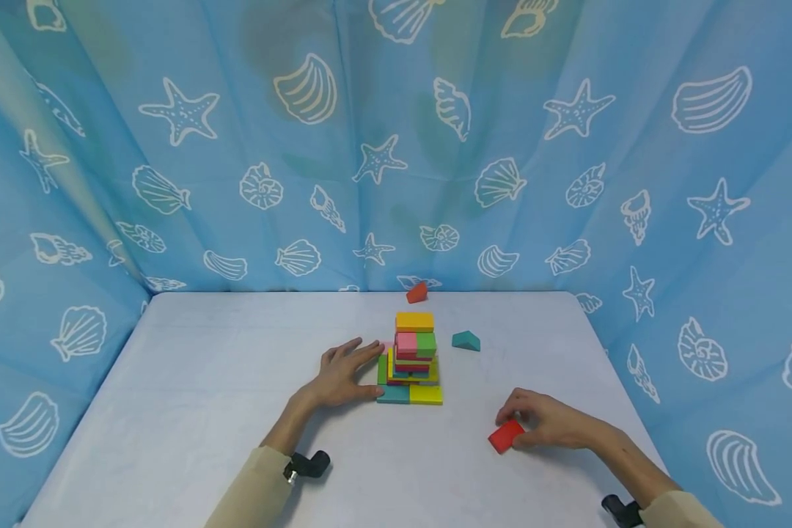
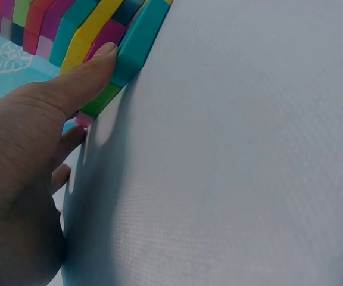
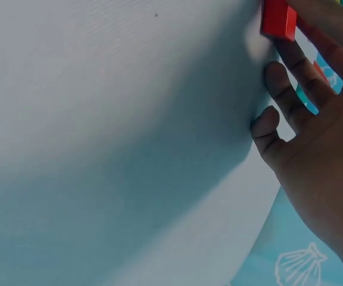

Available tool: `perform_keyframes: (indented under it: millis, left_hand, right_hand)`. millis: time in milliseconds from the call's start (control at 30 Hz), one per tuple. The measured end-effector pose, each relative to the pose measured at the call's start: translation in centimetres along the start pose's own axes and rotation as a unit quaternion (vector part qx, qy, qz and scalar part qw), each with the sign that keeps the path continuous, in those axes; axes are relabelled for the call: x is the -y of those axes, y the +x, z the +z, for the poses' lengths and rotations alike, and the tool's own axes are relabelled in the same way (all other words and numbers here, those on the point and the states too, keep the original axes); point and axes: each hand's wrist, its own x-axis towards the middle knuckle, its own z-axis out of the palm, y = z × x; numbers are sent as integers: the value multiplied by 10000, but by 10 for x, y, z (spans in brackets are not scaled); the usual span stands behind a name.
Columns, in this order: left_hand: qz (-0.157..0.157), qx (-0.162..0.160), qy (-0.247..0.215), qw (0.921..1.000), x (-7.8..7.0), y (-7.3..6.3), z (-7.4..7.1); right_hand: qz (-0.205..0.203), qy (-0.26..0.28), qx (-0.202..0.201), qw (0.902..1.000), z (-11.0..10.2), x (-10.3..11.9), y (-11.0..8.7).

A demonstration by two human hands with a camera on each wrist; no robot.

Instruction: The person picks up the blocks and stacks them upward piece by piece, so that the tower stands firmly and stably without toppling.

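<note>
A tower of colourful blocks (image 1: pixel 414 345) rises from a flat base of teal, yellow and green blocks, with a yellow block (image 1: pixel 414 321) on top. Spread along the tower's left side is my left hand (image 1: pixel 339 378). Its thumb lies against the teal base block (image 2: pixel 139 50) in the left wrist view, and the other fingers reach toward the far side of the base. Off to the right, my right hand (image 1: pixel 554 423) pinches a red block (image 1: pixel 504 437) between thumb and fingers, low over the white table. The right wrist view shows only one end of that block.
A teal wedge-shaped block (image 1: pixel 466 341) lies to the right of the tower. An orange-red block (image 1: pixel 417 292) sits behind it at the back edge of the white table (image 1: pixel 237 352). Blue shell-print curtains (image 1: pixel 343 205) hang around the back and sides.
</note>
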Motion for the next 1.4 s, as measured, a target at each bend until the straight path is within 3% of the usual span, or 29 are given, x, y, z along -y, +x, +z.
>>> perform_keyframes:
  millis: [333, 467, 567, 767, 900, 1100, 1400]
  left_hand:
    - [37, 2, 70, 10000, -1, 1, -3]
    - [29, 34, 32, 10000, -1, 1, -5]
    - [22, -10, -1, 10000, -1, 1, -5]
    - [119, -60, -37, 9999, -1, 1, -2]
    - [79, -43, 1, 10000, 0, 2, -1]
    - [19, 39, -20, 10000, 0, 3, -2]
    - [-100, 102, 28, 9999, 0, 2, -1]
  right_hand:
    - [-56, -567, 24, 9984, -4, 8, 6]
    - [-80, -822, -292, 9962, -11, 23, 17]
    - [-285, -945, -685, 9928, -23, 49, 28]
    - [-969, -1217, -1609, 9746, -43, 114, 46]
    - [-1120, -1551, -1933, 9623, -45, 144, 57]
    - [-1119, -2133, -2135, 9468, -42, 159, 77]
    - [-1251, -2518, -2251, 9329, -38, 167, 92]
